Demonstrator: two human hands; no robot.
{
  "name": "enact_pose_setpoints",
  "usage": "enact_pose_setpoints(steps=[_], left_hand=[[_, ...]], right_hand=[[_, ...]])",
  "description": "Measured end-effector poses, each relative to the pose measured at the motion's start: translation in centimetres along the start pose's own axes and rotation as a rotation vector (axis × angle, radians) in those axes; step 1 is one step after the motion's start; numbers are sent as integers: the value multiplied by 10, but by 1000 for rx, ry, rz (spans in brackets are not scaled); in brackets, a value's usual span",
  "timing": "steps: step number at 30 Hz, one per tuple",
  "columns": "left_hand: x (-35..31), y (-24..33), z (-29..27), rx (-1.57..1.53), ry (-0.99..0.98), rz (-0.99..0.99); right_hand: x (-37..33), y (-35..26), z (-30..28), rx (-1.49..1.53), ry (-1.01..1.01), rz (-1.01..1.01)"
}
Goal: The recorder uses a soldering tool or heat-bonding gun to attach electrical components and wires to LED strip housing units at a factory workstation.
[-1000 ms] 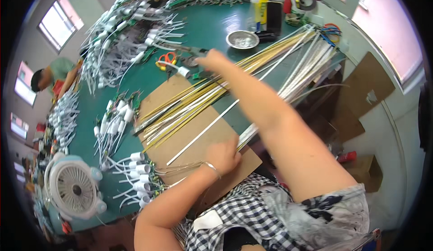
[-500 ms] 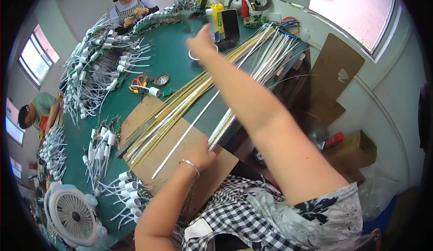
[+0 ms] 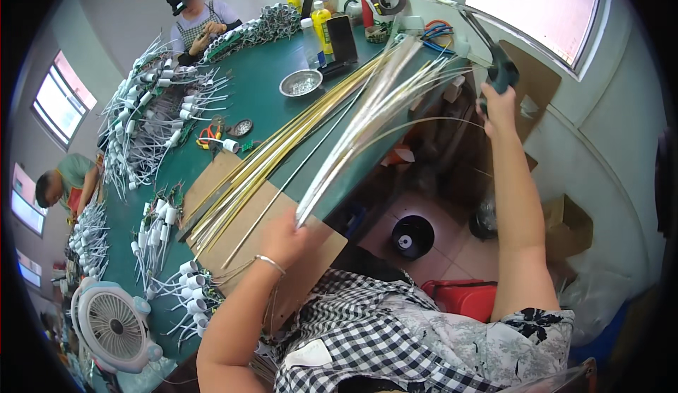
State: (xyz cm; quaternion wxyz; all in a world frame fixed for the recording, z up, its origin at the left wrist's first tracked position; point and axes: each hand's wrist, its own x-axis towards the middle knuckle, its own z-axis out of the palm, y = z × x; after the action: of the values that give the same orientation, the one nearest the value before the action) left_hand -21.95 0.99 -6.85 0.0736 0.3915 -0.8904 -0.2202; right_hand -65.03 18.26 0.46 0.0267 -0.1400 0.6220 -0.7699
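My left hand [image 3: 286,240] is closed around the near end of a bundle of long thin white strands [image 3: 357,135], which fans out toward the far right of the table. Whether they are wires or thin tubes I cannot tell. Raised at the right, past the table edge, my right hand [image 3: 500,107] grips large dark-handled shears [image 3: 503,68] with long grey blades pointing away. Left of the held bundle lie yellow and white strands [image 3: 282,154], their near ends across a brown board [image 3: 251,252]. One single strand [image 3: 263,222] lies apart between them.
A metal dish [image 3: 301,83] with small parts sits beyond the strands, near bottles [image 3: 320,26] and a phone [image 3: 342,40]. White lamp-holder-like parts with wires [image 3: 141,110] pile up at left. A fan [image 3: 113,324] stands near left; two people work beyond. A black bin [image 3: 412,237] is on the floor.
My right hand has swung from above the metal dish to the far right, carrying the shears. My left hand has shifted left and up with the white bundle, whose strands now spread differently.
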Motion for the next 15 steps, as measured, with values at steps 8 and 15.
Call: enact_pose_setpoints(steps=[8,15], left_hand=[[-22,11,-43,-248,239,67],[-31,15,-54,-276,332,69]], right_hand=[[-104,45,-82,-9,39,160],[-186,68,-53,11,-256,352]])
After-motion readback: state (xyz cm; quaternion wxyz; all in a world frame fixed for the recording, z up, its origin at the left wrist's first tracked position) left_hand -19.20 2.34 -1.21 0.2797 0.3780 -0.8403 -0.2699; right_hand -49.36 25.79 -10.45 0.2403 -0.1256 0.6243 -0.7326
